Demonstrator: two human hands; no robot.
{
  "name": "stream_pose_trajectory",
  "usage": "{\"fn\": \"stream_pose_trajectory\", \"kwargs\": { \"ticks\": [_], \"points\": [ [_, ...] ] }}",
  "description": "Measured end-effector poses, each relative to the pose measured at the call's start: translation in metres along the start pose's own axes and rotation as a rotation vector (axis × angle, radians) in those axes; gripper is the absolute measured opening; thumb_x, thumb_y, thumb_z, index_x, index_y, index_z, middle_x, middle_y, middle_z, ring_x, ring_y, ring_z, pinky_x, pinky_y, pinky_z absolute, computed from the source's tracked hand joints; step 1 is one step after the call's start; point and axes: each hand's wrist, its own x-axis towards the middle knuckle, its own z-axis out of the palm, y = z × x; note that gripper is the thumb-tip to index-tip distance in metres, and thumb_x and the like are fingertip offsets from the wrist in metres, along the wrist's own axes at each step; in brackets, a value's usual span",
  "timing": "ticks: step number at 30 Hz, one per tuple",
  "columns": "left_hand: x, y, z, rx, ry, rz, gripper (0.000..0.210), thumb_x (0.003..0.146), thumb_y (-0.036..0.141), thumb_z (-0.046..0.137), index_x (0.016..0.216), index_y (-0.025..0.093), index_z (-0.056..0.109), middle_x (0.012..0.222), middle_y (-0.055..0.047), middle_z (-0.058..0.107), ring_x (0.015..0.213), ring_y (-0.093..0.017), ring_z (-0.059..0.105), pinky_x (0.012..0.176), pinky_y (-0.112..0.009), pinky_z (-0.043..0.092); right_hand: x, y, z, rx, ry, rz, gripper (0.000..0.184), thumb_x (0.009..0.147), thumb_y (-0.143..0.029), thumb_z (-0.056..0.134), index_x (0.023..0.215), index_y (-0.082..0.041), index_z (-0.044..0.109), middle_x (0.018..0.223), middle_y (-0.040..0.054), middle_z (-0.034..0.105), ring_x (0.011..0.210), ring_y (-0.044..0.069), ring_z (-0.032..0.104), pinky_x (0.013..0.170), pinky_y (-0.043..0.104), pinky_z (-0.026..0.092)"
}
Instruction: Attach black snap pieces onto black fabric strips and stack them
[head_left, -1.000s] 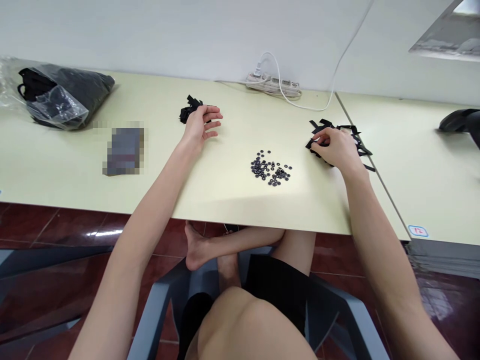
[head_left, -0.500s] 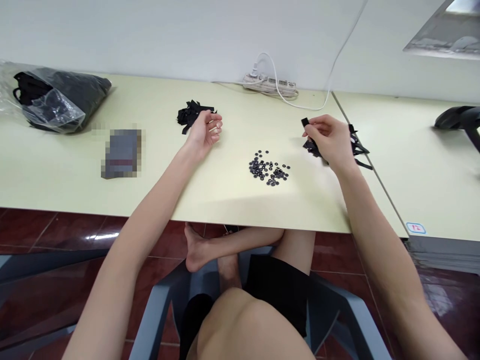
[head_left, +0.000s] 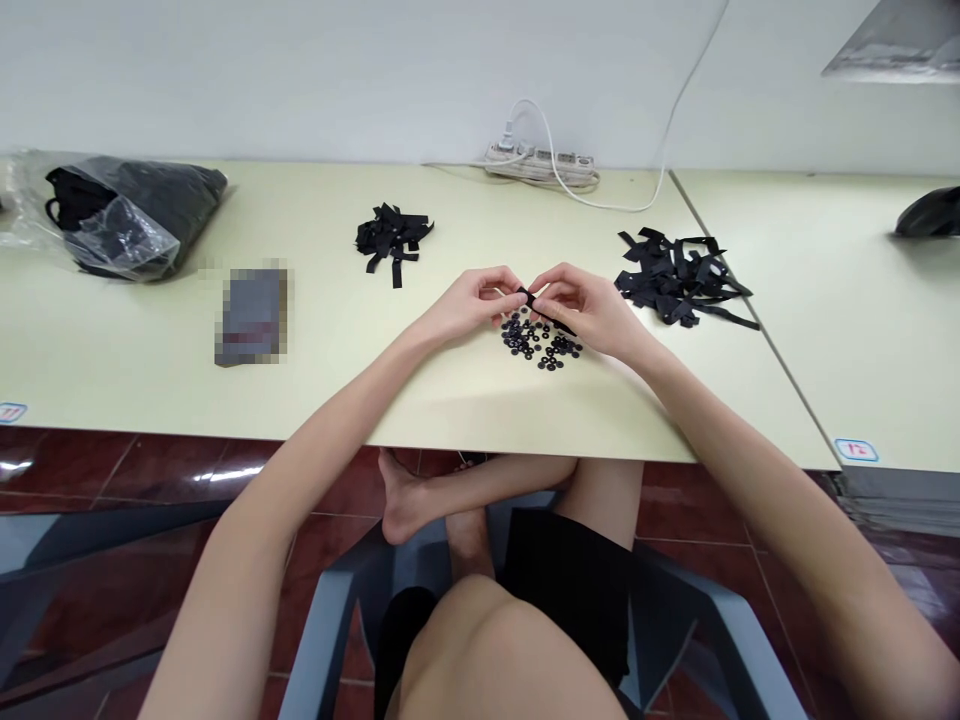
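A short black fabric strip [head_left: 556, 322] is pinched between my two hands above the table. My left hand [head_left: 484, 298] grips its left end with thumb and fingers, while my right hand [head_left: 585, 305] closes on it from the other side. Just below the fingers lies a scatter of small dark round discs with center holes [head_left: 551, 352]. To the right of my right hand is a loose pile of black strips [head_left: 671, 275]. A smaller heap of black strips [head_left: 391, 238] lies up and left of my left hand.
A clear plastic bag of black material [head_left: 142, 215] sits at the far left, with a pixelated dark object [head_left: 253, 312] near it. A white power strip [head_left: 540, 163] with cords lies against the wall. A table seam [head_left: 757, 325] runs beyond the right pile.
My left hand has moved from beside the left heap toward the discs. My right hand has carried a strip left from the right pile, and both hands now meet on it.
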Motion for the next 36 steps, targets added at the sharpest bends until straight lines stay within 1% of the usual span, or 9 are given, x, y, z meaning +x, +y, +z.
{"fn": "stream_pose_trajectory", "kwargs": {
  "ticks": [5, 8, 14, 19, 23, 26, 29, 32, 36],
  "points": [
    [0.001, 0.004, -0.003, -0.03, 0.145, 0.023, 0.012, 0.098, 0.027, 0.08, 0.094, 0.02, 0.071, 0.096, -0.004, 0.07, 0.08, -0.013, 0.065, 0.073, -0.028, 0.057, 0.002, 0.003, -0.005, 0.006, 0.094, 0.053, 0.038, 0.105, -0.067, 0.068, 0.115, -0.03, 0.073, 0.095, 0.004, 0.082, 0.094, 0.025, 0.081, 0.099, 0.049, 0.066],
    [0.001, 0.006, -0.005, -0.071, 0.185, 0.033, 0.011, 0.101, 0.027, 0.077, 0.093, 0.022, 0.072, 0.092, -0.004, 0.068, 0.082, -0.014, 0.065, 0.076, -0.027, 0.06, 0.003, 0.005, -0.007, 0.044, 0.13, 0.04, 0.038, 0.1, -0.066, 0.077, 0.112, -0.03, 0.073, 0.093, 0.0038, 0.081, 0.095, 0.026, 0.081, 0.1, 0.05, 0.067],
    [-0.001, 0.006, -0.001, -0.056, 0.171, 0.057, 0.015, 0.094, 0.033, 0.085, 0.095, 0.023, 0.075, 0.106, -0.004, 0.072, 0.083, -0.013, 0.068, 0.078, -0.028, 0.063, 0.002, -0.003, -0.003, 0.102, 0.078, 0.033, 0.034, 0.099, -0.059, 0.079, 0.111, -0.028, 0.072, 0.093, 0.0038, 0.082, 0.098, 0.026, 0.083, 0.102, 0.049, 0.066],
    [-0.002, 0.005, -0.001, -0.101, 0.204, 0.004, 0.022, 0.09, 0.039, 0.09, 0.097, 0.023, 0.076, 0.097, -0.004, 0.075, 0.086, -0.016, 0.076, 0.085, -0.033, 0.068, 0.001, -0.007, -0.002, 0.106, 0.038, 0.051, 0.028, 0.104, -0.055, 0.074, 0.113, -0.028, 0.072, 0.097, 0.0036, 0.083, 0.095, 0.025, 0.082, 0.097, 0.048, 0.065],
    [-0.004, 0.0, -0.006, -0.133, 0.342, -0.03, 0.022, 0.091, 0.04, 0.091, 0.096, 0.024, 0.076, 0.093, -0.004, 0.078, 0.09, -0.018, 0.081, 0.095, -0.038, 0.07, 0.003, -0.012, -0.014, -0.072, 0.05, 0.035, 0.024, 0.113, -0.049, 0.06, 0.115, -0.029, 0.072, 0.105, 0.0052, 0.084, 0.1, 0.026, 0.08, 0.094, 0.047, 0.062],
    [-0.006, -0.002, -0.007, -0.132, 0.432, -0.071, 0.022, 0.094, 0.041, 0.09, 0.096, 0.026, 0.075, 0.101, -0.004, 0.082, 0.097, -0.019, 0.084, 0.107, -0.042, 0.069, 0.009, -0.02, -0.024, -0.366, -0.107, 0.0, 0.021, 0.112, -0.043, 0.06, 0.109, -0.028, 0.075, 0.108, 0.0063, 0.084, 0.099, 0.028, 0.076, 0.086, 0.045, 0.057],
    [-0.008, -0.001, -0.004, -0.099, 0.428, -0.104, 0.022, 0.095, 0.043, 0.089, 0.096, 0.028, 0.074, 0.102, -0.004, 0.084, 0.101, -0.022, 0.086, 0.109, -0.043, 0.068, 0.012, -0.022, -0.029, -0.514, -0.239, -0.045, 0.022, 0.111, -0.039, 0.059, 0.105, -0.027, 0.076, 0.106, 0.007, 0.082, 0.097, 0.028, 0.075, 0.08, 0.041, 0.052],
    [-0.01, 0.003, -0.002, -0.07, 0.416, -0.152, 0.023, 0.094, 0.045, 0.091, 0.098, 0.03, 0.073, 0.09, -0.003, 0.084, 0.097, -0.024, 0.087, 0.105, -0.045, 0.069, 0.008, -0.017, -0.031, -0.498, -0.202, -0.066, 0.023, 0.113, -0.037, 0.057, 0.11, -0.028, 0.077, 0.107, 0.0075, 0.081, 0.097, 0.027, 0.075, 0.08, 0.041, 0.054],
    [-0.014, 0.006, -0.003, -0.083, 0.412, -0.211, 0.029, 0.09, 0.05, 0.095, 0.099, 0.032, 0.074, 0.088, -0.002, 0.085, 0.095, -0.028, 0.088, 0.103, -0.048, 0.07, -0.004, -0.007, -0.033, -0.481, -0.152, -0.069, 0.024, 0.114, -0.035, 0.056, 0.114, -0.029, 0.08, 0.109, 0.0085, 0.082, 0.1, 0.029, 0.077, 0.084, 0.043, 0.058]
  ]
}}
